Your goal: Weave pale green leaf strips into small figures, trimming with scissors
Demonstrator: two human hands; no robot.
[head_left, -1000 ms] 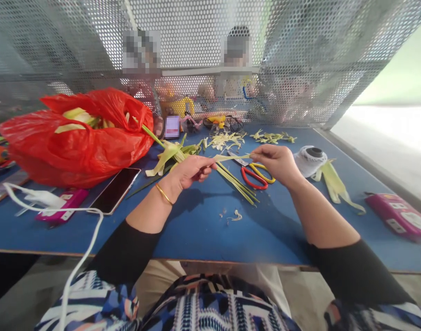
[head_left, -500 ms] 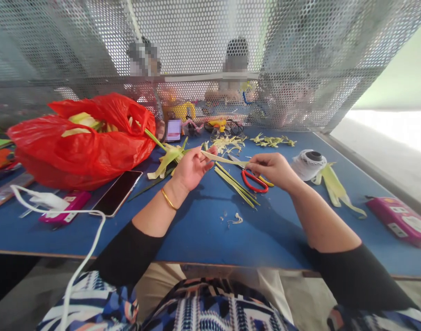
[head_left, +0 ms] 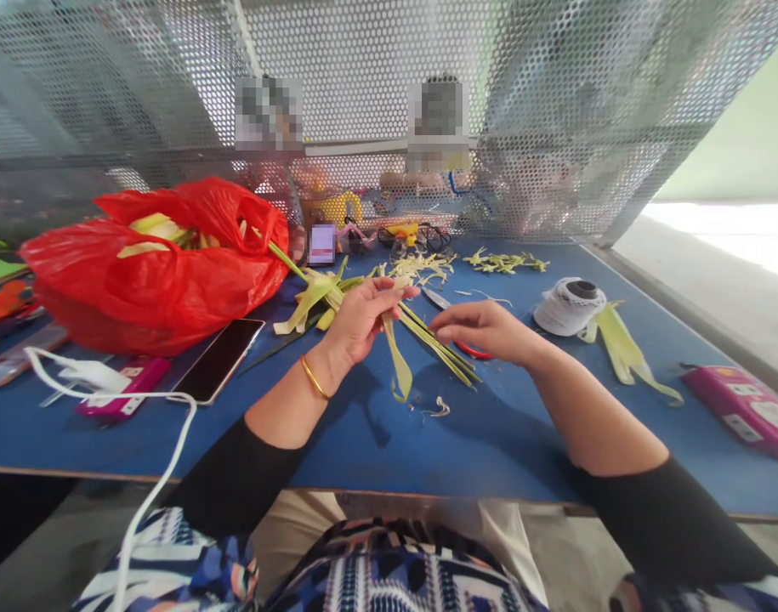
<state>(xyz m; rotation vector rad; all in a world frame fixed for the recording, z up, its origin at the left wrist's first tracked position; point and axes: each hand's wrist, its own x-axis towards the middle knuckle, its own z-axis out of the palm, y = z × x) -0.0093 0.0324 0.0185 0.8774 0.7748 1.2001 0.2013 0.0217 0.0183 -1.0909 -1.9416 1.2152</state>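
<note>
On the flat blue desk, red-handled metal scissors are partly covered by the right hand, grip unclear; above it, the pale-green leaf strip is pinched by the left hand, so its tail is left hanging.

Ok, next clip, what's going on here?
A person sits at a blue table, working with strips of husk-like leaf. The left hand pinches a pale strip that dangles over the tabletop. The right hand, with nothing visible in its fingers, partly hides a pair of scissors; whether it touches them is unclear. Thin green stems lie between the hands, a red bag of leaves stands left, and a white spool right.
</note>
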